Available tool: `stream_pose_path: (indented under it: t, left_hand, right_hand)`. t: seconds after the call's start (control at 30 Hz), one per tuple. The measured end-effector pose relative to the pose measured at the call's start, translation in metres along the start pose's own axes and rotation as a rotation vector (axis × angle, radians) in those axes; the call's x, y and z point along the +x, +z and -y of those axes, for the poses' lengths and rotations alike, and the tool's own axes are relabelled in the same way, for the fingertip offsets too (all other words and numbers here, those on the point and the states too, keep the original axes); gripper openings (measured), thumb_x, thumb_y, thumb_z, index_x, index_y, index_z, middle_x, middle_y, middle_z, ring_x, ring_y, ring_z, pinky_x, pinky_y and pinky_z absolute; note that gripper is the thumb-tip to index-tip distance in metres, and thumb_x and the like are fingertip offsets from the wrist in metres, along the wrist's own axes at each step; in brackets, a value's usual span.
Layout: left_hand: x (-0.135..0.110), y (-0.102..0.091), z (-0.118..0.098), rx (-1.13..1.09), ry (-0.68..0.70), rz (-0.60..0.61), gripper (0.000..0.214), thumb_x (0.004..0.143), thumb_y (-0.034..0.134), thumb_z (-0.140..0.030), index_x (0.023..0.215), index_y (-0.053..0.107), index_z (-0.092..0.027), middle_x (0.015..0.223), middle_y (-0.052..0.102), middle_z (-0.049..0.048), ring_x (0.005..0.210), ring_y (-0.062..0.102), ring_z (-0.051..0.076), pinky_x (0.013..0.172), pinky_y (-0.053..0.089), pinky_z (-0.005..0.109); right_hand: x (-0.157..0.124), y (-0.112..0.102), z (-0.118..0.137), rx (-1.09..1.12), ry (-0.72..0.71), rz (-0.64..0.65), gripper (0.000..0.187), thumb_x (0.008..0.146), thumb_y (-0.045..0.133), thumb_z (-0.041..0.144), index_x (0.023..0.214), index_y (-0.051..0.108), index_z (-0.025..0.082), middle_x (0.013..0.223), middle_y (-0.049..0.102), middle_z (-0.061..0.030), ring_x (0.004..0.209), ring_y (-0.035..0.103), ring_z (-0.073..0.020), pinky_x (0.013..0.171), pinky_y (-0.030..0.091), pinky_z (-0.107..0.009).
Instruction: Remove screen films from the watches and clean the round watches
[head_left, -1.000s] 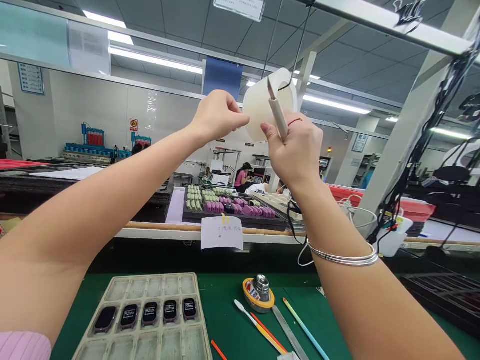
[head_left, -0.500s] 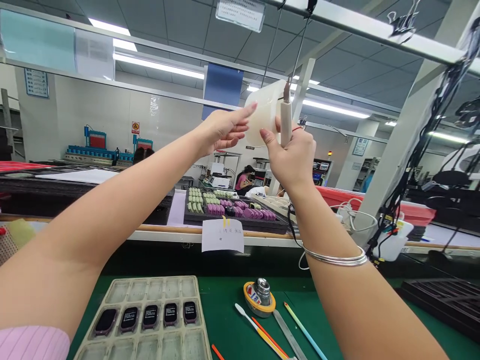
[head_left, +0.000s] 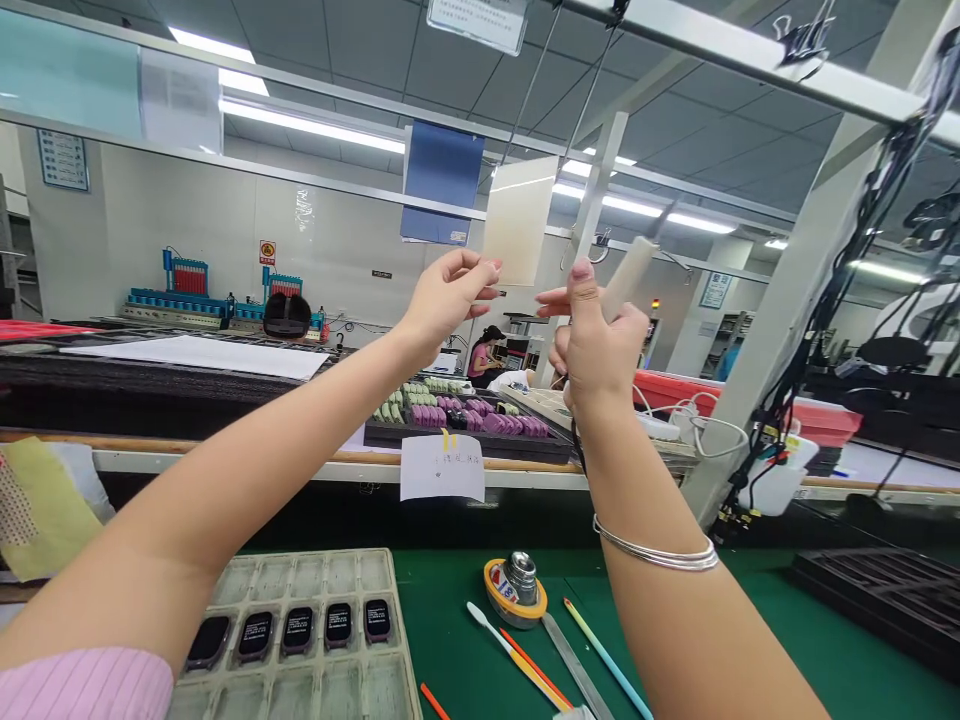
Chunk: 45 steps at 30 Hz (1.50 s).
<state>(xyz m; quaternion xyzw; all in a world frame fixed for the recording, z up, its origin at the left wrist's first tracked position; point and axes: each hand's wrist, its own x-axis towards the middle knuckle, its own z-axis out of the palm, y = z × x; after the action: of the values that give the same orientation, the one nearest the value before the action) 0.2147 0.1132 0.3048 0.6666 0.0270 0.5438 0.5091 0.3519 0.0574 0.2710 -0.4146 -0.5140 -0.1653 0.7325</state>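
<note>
My left hand [head_left: 448, 302] is raised at the centre, its thumb and fingers drawn together by the lower left of a hanging pale card [head_left: 520, 222]. Whether it grips the card or something small is unclear. My right hand [head_left: 600, 345] is up on the other side, thumb raised, holding a white-handled tool [head_left: 630, 275] with a thin dark tip slanting up and to the right. The tip is blurred. Below the hands, a pale compartment tray [head_left: 403, 640] holds a row of several dark-screened watch bodies [head_left: 298, 632].
On the green bench [head_left: 442, 590] lie an orange tape roll [head_left: 517, 605] with a metal piece in it, a toothbrush [head_left: 517, 660], a flat metal strip [head_left: 576, 665] and a yellow-blue stick [head_left: 606, 655]. Behind, a shelf bears a tray of purple and green parts [head_left: 480, 415]. Cables [head_left: 817, 330] hang right.
My left hand has lowered slightly and its fingers have come together. My right hand has moved off the card, lower, tilting the tool rightward. The card, bent before, now hangs flatter.
</note>
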Motion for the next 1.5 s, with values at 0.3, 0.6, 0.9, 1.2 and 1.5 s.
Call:
stream_pose_path:
  t: [0.3, 0.6, 0.9, 1.2, 1.5]
  left_hand:
    - [-0.034, 0.002, 0.044, 0.062, 0.058, 0.093, 0.017, 0.091, 0.06, -0.021, 0.077, 0.051, -0.019, 0.075, 0.054, -0.0036, 0.062, 0.049, 0.005, 0.053, 0.039, 0.015]
    - [-0.13, -0.025, 0.118, 0.225, -0.104, 0.13, 0.023, 0.088, 0.061, -0.036, 0.076, 0.051, -0.02, 0.074, 0.056, -0.0036, 0.056, 0.054, 0.008, 0.05, 0.041, 0.02]
    - [-0.223, -0.045, 0.213, 0.437, -0.416, 0.142, 0.022, 0.096, 0.057, -0.037, 0.09, 0.061, -0.016, 0.08, 0.062, -0.0012, 0.061, 0.058, 0.01, 0.058, 0.05, 0.024]
    - [-0.251, -0.066, 0.247, 0.55, -0.694, 0.274, 0.033, 0.096, 0.061, -0.036, 0.122, 0.061, -0.015, 0.118, 0.064, 0.0091, 0.1, 0.066, 0.021, 0.085, 0.058, 0.041]
    - [-0.248, -0.067, 0.227, 0.477, -0.628, 0.319, 0.027, 0.095, 0.063, -0.033, 0.115, 0.064, -0.015, 0.115, 0.067, 0.0082, 0.098, 0.066, 0.02, 0.086, 0.057, 0.04]
  right_hand:
    - [-0.015, 0.001, 0.007, 0.316, 0.3, 0.138, 0.039, 0.062, 0.087, 0.048, 0.075, 0.066, 0.017, 0.063, 0.065, 0.0021, 0.033, 0.026, -0.0011, 0.031, 0.019, -0.022]
    - [-0.141, -0.025, -0.045, 0.264, 0.562, 0.244, 0.048, 0.067, 0.081, 0.058, 0.084, 0.07, 0.014, 0.061, 0.065, -0.0013, 0.033, 0.03, -0.003, 0.031, 0.02, -0.023]
    - [-0.267, -0.045, -0.109, 0.132, 0.794, 0.394, 0.023, 0.096, 0.063, 0.038, 0.098, 0.066, 0.015, 0.089, 0.068, -0.0016, 0.072, 0.065, -0.0126, 0.064, 0.057, -0.028]
    - [-0.322, -0.052, -0.136, 0.017, 1.038, 0.505, 0.027, 0.096, 0.063, 0.036, 0.114, 0.064, 0.015, 0.112, 0.067, -0.0061, 0.094, 0.067, -0.0197, 0.079, 0.059, -0.037]
    - [-0.329, -0.054, -0.132, -0.033, 1.109, 0.517, 0.027, 0.096, 0.062, 0.038, 0.109, 0.064, 0.014, 0.099, 0.067, -0.0034, 0.078, 0.066, -0.015, 0.067, 0.058, -0.03]
